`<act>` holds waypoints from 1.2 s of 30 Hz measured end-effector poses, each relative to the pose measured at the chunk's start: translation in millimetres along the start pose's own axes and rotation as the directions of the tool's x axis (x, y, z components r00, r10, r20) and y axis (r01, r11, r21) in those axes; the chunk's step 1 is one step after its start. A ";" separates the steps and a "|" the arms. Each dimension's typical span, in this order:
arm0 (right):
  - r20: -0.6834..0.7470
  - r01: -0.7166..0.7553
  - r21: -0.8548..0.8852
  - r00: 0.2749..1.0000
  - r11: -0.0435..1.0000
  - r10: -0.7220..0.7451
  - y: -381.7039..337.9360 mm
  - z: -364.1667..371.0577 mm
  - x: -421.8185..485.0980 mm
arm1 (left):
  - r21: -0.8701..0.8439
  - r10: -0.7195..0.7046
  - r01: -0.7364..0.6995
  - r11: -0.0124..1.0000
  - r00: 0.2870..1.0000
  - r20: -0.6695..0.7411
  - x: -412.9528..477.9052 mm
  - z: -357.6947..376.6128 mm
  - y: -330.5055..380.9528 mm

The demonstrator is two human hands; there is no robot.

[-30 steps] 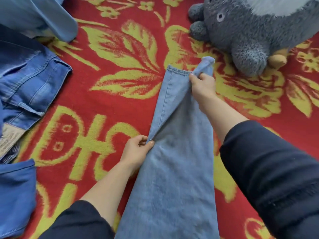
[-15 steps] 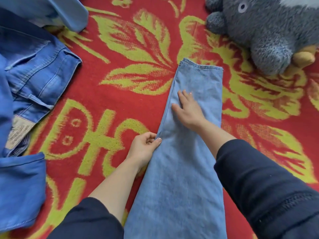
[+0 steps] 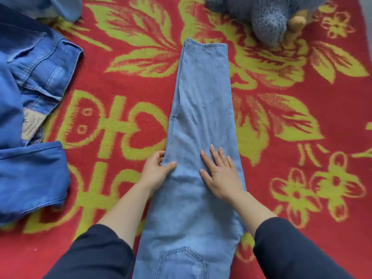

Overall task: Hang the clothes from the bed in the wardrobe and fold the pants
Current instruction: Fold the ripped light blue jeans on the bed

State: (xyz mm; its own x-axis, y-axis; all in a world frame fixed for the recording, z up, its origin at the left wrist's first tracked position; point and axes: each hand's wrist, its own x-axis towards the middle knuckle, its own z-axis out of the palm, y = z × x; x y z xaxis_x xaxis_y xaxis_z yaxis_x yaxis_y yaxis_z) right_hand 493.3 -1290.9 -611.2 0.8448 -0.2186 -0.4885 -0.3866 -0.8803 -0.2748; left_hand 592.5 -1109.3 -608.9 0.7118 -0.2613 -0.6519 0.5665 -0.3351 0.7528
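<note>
On the red bed cover (image 3: 128,81), the light jeans (image 3: 203,93) lie lengthwise down the middle, the left hand (image 3: 156,171) pinching their left edge in its grip, the right hand (image 3: 221,177) pressing flat on them, grip open, darker jeans (image 3: 34,121) at the left edge.

Nothing here can be read for certain. The only lettered thing is a small beige rectangular patch label (image 3: 32,125) at the left of the frame, on the waistband of the darker blue denim jeans (image 3: 46,73). It carries several lines of dark print, turned sideways and too small and blurred to make out. The light blue denim jeans (image 3: 201,97) in the middle show only stitching on the pocket at the lower edge.
</note>
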 end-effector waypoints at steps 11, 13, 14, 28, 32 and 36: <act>-0.024 -0.178 0.038 0.984 0.983 0.179 -9.1 94.0 -189.1 | 0.230 -0.194 0.198 0.953 0.980 -0.039 -165.7 -32.2 -145.2; -0.140 -0.395 0.304 0.881 0.867 0.451 -17.7 111.7 -218.9 | 0.254 -0.184 0.195 0.947 0.981 -0.068 -187.4 -35.0 -163.7; -0.124 -0.481 0.456 0.798 0.749 0.589 -21.6 119.6 -228.9 | 0.260 -0.175 0.190 0.947 0.981 -0.080 -194.8 -35.2 -170.3; 0.352 -0.524 0.630 0.851 0.573 0.391 2.2 136.7 -353.6 | 0.404 -0.380 0.339 0.850 0.925 0.024 -329.5 -17.0 -223.1; 0.582 -0.663 0.459 0.727 0.592 0.364 18.5 130.5 -396.5 | 0.421 -0.647 0.554 0.718 0.754 0.113 -378.3 -6.8 -225.7; 0.510 -0.615 0.597 0.786 0.515 0.348 27.3 100.6 -389.1 | 0.347 -0.598 0.525 0.777 0.788 0.146 -374.1 -5.8 -190.9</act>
State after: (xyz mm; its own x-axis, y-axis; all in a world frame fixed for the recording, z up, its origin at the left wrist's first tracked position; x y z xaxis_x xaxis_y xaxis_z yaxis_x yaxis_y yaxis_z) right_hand 116.8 -1187.5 -512.0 0.3410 -0.2640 -0.9023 -0.9397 -0.0674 -0.3354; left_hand 220.5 -942.4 -508.1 0.1614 -0.1376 -0.9773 0.6697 -0.7121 0.2108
